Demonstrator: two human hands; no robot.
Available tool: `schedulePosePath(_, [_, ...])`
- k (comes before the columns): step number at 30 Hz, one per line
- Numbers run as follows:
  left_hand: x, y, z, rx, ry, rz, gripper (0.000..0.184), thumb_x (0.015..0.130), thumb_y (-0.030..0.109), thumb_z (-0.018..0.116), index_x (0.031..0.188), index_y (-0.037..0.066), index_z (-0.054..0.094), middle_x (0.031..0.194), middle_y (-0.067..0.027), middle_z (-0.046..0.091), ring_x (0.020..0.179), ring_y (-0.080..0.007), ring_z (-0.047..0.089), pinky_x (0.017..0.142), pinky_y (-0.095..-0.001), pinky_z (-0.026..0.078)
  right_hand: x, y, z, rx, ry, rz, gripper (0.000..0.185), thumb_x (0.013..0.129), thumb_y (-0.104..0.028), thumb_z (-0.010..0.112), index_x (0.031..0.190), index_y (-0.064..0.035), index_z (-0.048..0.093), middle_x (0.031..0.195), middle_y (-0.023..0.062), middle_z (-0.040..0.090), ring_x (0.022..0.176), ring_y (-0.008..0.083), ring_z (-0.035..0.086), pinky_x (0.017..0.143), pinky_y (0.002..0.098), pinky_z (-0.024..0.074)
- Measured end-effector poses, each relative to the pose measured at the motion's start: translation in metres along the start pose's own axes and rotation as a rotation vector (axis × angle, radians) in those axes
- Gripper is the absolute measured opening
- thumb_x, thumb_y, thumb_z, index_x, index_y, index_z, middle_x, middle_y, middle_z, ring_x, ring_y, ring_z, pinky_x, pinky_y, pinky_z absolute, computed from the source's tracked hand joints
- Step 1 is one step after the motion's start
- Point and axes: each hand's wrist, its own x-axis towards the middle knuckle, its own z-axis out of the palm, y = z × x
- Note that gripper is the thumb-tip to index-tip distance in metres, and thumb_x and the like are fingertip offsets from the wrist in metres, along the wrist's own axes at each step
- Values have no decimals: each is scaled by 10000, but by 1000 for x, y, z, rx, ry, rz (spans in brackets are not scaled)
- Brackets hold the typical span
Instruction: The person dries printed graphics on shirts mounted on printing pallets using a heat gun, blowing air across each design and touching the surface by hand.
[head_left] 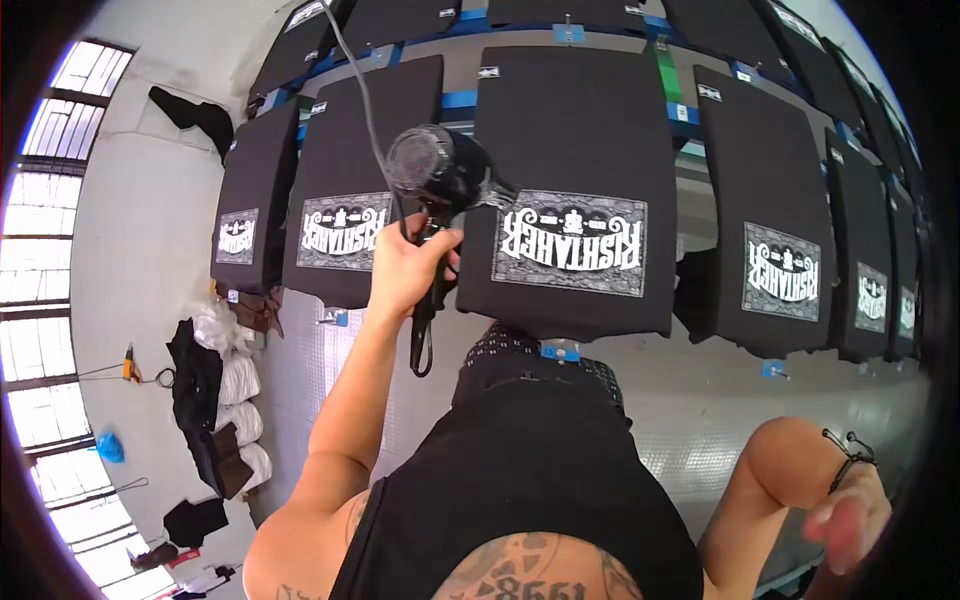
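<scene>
My left hand (405, 265) is closed around the handle of a black hair dryer (445, 172), held up in front of the shirt boards. Its nozzle points right, close to the white-and-grey print (570, 243) on a black shirt (575, 120) stretched over the middle board. A grey cord (355, 75) runs up from the dryer, and a black loop hangs below the handle. At the lower right, my right hand (850, 520) is down by my side, away from the boards, with a dark bracelet at the wrist. It is blurred, and its fingers are not clear.
More black printed shirts (365, 160) lie on boards to both sides and in a row behind. Blue metal brackets (560, 352) stick out under the boards. White bags (240, 380) and dark cloth (195, 390) are along the left wall, near barred windows (40, 250).
</scene>
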Motion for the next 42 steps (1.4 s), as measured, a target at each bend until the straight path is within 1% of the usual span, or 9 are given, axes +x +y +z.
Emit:
schedulePosePath(4, [-1, -9, 3, -35, 61, 18, 132, 824, 77, 685, 848, -49, 655, 733, -63, 656, 584, -101, 613, 522, -243, 507, -85, -142, -40, -109, 195, 498, 74, 867, -4, 681, 932, 15, 711, 878, 147, 706, 785, 212, 685, 735, 314, 562])
schedulePosePath(7, [-1, -8, 7, 16, 71, 15, 135, 813, 89, 689, 822, -41, 656, 698, -55, 646, 580, -104, 613, 514, -247, 501, 71, -27, 51, -148, 288, 744, 62, 858, -11, 690, 898, -20, 737, 861, 134, 714, 757, 200, 681, 723, 313, 556])
schedulePosePath(12, [4, -5, 23, 85, 105, 47, 155, 818, 123, 691, 814, -29, 664, 638, -48, 627, 526, -96, 584, 501, -238, 475, 79, -23, 29, -679, -241, 886, 60, 761, 45, 711, 763, -14, 699, 789, 66, 714, 708, 155, 699, 698, 243, 569])
schedulePosePath(15, [5, -1, 23, 110, 93, -16, 161, 824, 128, 695, 834, -30, 665, 642, -42, 628, 530, -90, 581, 499, -234, 471, 63, 37, -8, -94, -463, -451, 198, 769, 54, 683, 764, -137, 734, 845, 138, 713, 686, 179, 697, 652, 273, 587])
schedulePosePath(16, [2, -3, 24, 79, 104, 5, 156, 829, 122, 697, 836, -30, 663, 655, -39, 631, 543, -88, 586, 499, -234, 473, 69, 40, 6, -90, -475, -450, 198, 769, 54, 683, 764, -137, 734, 845, 138, 713, 686, 179, 697, 652, 273, 587])
schedulePosePath(19, [-11, -1, 26, 25, 134, 7, 138, 833, 100, 708, 850, -30, 663, 685, -38, 638, 573, -85, 593, 489, -239, 477, 121, 71, 77, -235, 114, 111, 226, 715, -35, 768, 877, -191, 744, 873, 133, 706, 684, 198, 699, 639, 298, 593])
schedulePosePath(22, [-29, -9, 12, 49, 145, -68, 172, 825, 132, 723, 822, -28, 662, 679, -49, 637, 540, -92, 584, 492, -242, 480, 103, 144, 60, -9, 443, 554, 530, 908, -299, 646, 1355, -26, 565, 1336, 246, 555, 1322, 372, 489, 1104, 494, 358])
schedulePosePath(25, [-49, -14, 7, 130, 149, -49, 160, 848, 126, 690, 819, -29, 666, 654, -61, 635, 530, -101, 585, 486, -234, 469, -9, 277, 18, -662, 624, 971, 377, 994, -184, 560, 1321, 4, 567, 1331, 119, 594, 1214, 224, 574, 1042, 348, 418])
schedulePosePath(42, [-85, -31, 8, 177, 164, -91, 164, 816, 97, 702, 863, -55, 663, 679, -45, 631, 560, -99, 611, 496, -249, 496, -120, 376, 44, -1235, 456, 1029, 591, 1019, -375, 452, 1468, 4, 382, 1501, 214, 406, 1335, 393, 444, 1084, 430, 391])
